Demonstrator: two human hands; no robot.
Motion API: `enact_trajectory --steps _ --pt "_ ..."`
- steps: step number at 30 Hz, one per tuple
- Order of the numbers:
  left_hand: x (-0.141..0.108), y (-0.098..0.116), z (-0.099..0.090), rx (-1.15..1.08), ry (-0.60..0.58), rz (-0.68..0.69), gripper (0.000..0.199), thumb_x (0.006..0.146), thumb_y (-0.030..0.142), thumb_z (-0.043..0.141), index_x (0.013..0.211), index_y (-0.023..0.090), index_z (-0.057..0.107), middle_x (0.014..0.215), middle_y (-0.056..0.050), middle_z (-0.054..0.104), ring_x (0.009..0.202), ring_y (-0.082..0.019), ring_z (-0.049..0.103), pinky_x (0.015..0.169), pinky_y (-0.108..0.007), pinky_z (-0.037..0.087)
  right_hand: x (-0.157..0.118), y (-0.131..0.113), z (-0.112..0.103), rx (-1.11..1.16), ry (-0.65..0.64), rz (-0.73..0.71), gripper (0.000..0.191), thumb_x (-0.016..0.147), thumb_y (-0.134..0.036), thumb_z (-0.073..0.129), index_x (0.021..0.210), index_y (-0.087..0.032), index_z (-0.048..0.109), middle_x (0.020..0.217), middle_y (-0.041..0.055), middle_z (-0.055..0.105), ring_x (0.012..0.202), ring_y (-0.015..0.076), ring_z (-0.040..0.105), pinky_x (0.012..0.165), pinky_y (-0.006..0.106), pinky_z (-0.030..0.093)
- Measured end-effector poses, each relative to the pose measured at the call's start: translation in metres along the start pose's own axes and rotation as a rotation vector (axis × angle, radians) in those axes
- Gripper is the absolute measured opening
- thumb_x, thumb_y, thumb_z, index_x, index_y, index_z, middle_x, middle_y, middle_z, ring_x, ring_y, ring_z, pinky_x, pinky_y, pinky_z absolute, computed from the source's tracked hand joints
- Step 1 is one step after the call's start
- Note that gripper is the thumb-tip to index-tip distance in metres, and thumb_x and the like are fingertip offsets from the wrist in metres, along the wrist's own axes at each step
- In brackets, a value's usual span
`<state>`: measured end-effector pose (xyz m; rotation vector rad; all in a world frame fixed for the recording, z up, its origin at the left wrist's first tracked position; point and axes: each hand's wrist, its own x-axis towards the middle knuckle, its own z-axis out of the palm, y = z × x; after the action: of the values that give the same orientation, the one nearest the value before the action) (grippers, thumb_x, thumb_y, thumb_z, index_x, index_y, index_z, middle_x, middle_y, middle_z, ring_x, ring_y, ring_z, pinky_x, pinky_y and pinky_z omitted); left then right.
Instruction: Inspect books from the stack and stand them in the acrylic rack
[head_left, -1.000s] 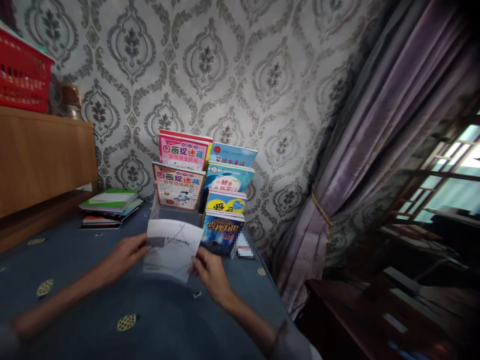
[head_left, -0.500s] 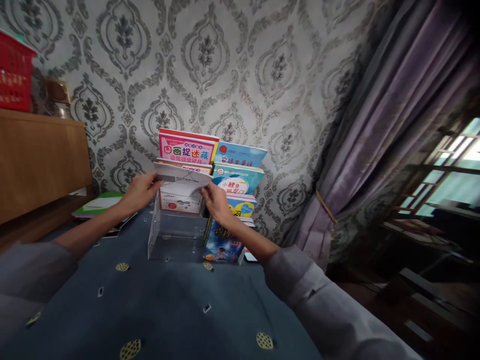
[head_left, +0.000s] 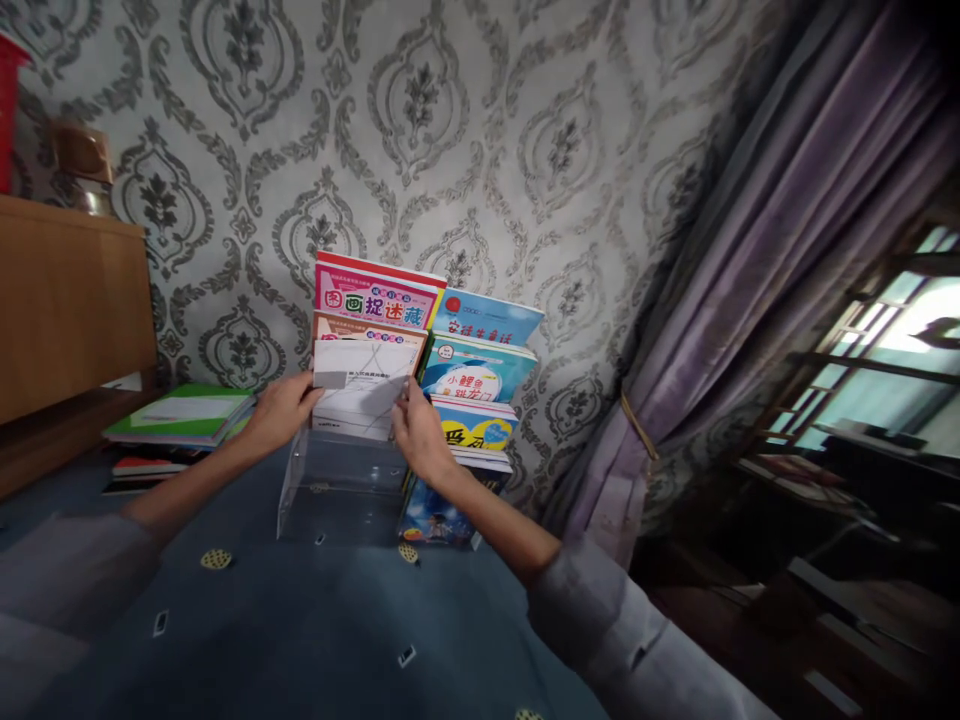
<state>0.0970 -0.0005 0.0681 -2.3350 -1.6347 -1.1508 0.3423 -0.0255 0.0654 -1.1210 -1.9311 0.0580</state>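
Grip of left hand and right hand closes on opposite side edges of a white booklet, seemingly to keep it level and upright, in front of a brown-edged book at the clear rack.

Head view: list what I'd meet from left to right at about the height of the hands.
Wooden cabinet, stack of books with a green one on top, left hand, white printed paper, right hand, yellow and blue book, purple curtain, window.
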Motion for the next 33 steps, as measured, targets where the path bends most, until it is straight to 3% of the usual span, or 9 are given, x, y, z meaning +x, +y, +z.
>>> enact_trajectory --steps 5,10,21,33 --pt "-0.001 0.003 0.004 0.022 0.018 -0.007 0.020 0.091 0.035 0.043 0.087 0.022 0.058 0.093 -0.009 0.073 0.092 -0.028 0.068 0.082 -0.037 0.048 -0.012 0.002 0.014 0.152 0.017 0.048 0.069 0.095 -0.021 0.047 0.159 -0.006 0.026 0.132 0.0239 0.061 0.120 0.0321 0.065 0.100 0.049 0.055" --pt "-0.002 0.010 0.004 0.041 0.002 -0.004 0.020 0.093 0.035 0.042 0.085 0.023 0.055 0.091 -0.009 0.073 0.089 -0.028 0.069 0.080 -0.036 0.048 -0.017 -0.002 0.023 0.285 0.086 0.068 0.075 0.095 -0.023 0.049 0.163 -0.011 0.019 0.151 0.0263 0.047 0.118 0.0314 0.068 0.097 0.049 0.058" --pt "-0.003 0.010 0.003 0.068 0.021 -0.069 0.018 0.093 0.034 0.044 0.097 0.024 0.058 0.097 -0.008 0.076 0.095 -0.029 0.070 0.080 -0.036 0.049 -0.023 -0.007 0.025 0.287 0.112 0.066 0.074 0.092 -0.023 0.052 0.160 -0.009 0.025 0.148 0.0270 0.049 0.113 0.0300 0.070 0.102 0.050 0.056" --pt "-0.006 0.008 0.005 0.027 0.117 -0.130 0.020 0.090 0.040 0.052 0.102 0.024 0.056 0.095 -0.008 0.076 0.096 -0.029 0.072 0.082 -0.037 0.052 -0.029 -0.007 0.024 0.288 0.096 0.040 0.075 0.093 -0.023 0.053 0.162 -0.015 0.025 0.147 0.0239 0.050 0.113 0.0295 0.070 0.102 0.050 0.056"
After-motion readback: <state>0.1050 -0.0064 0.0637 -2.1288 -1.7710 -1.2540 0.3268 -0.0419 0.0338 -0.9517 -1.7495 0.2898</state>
